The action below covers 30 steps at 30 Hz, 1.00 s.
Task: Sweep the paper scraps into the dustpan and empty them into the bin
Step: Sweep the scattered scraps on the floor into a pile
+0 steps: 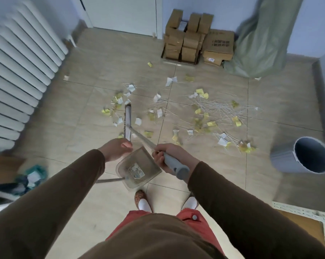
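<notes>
On the tiled floor ahead of my feet: the white and yellow paper scraps [204, 116] lie scattered with thin pale strips, forward of both my hands and mostly to my right.
Broom: my right hand [169, 157] has its fingers wrapped round the grey handle grip of the long metal-shafted broom [139, 135]; the shaft runs forward and left from that grip to a narrow grey head [128, 122] resting among the left-hand scraps.
Broom head axis: it points away from me, roughly along the line of my gaze, so I judge a sweep must pull sideways or back towards me.
Dustpan: the translucent brownish plastic dustpan [139, 171] hangs between my hands, above my feet, with nothing visible in it but a label; its thin metal handle [109, 180] sticks out to my left.
Left hand: my left hand [117, 149] is curled near the dustpan's upper corner; I cannot tell whether it grips anything.
Bin: the round grey ribbed plastic bin [281, 157] stands open on my right, well apart from the dustpan, nearer my right hand.
Textures: smooth beige tile, light crumpled paper, stiff strips that may snag.
</notes>
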{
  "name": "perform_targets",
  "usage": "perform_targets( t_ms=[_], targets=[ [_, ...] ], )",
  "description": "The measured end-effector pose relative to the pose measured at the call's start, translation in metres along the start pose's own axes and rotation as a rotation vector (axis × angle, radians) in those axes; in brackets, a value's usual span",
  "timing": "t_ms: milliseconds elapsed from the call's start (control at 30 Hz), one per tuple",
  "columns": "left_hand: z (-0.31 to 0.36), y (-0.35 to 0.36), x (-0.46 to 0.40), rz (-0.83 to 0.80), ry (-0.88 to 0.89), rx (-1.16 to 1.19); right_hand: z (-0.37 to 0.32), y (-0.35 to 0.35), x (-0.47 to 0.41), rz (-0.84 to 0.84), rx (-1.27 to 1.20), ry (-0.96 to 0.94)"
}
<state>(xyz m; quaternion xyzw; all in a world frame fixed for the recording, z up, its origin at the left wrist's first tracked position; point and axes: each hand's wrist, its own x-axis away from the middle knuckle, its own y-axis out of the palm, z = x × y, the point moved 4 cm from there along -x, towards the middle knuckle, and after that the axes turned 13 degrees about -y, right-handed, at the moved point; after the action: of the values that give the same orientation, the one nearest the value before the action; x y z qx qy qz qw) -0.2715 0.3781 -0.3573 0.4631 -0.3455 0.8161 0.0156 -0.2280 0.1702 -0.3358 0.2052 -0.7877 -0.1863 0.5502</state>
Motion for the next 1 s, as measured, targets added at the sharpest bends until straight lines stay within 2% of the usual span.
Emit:
perform_targets(
  t_ms=[233, 367, 500, 700, 833, 1000],
  targets=[
    [-0.064, -0.055, -0.011, 0.056, -0.059, -0.039, 0.020, 0.085, -0.089, -0.140, -0.026, 0.135],
    [-0.074, -0.063, -0.021, 0.056, -0.072, -0.066, 0.022, 0.103, -0.127, -0.115, -0.065, 0.135],
    [-0.074, -0.063, -0.034, 0.035, -0.089, -0.058, 0.000, 0.084, -0.156, -0.006, -0.023, 0.083],
    [-0.045, -0.066, -0.073, 0.005, -0.129, -0.017, -0.088, 0.011, -0.160, 0.199, -0.034, -0.016],
    [0.000, -0.073, -0.103, -0.012, -0.121, -0.019, -0.130, -0.010, -0.131, 0.215, 0.024, -0.010],
    [0.042, -0.086, -0.130, 0.022, -0.126, 0.043, -0.144, -0.012, -0.093, 0.182, 0.064, 0.059]
  ],
)
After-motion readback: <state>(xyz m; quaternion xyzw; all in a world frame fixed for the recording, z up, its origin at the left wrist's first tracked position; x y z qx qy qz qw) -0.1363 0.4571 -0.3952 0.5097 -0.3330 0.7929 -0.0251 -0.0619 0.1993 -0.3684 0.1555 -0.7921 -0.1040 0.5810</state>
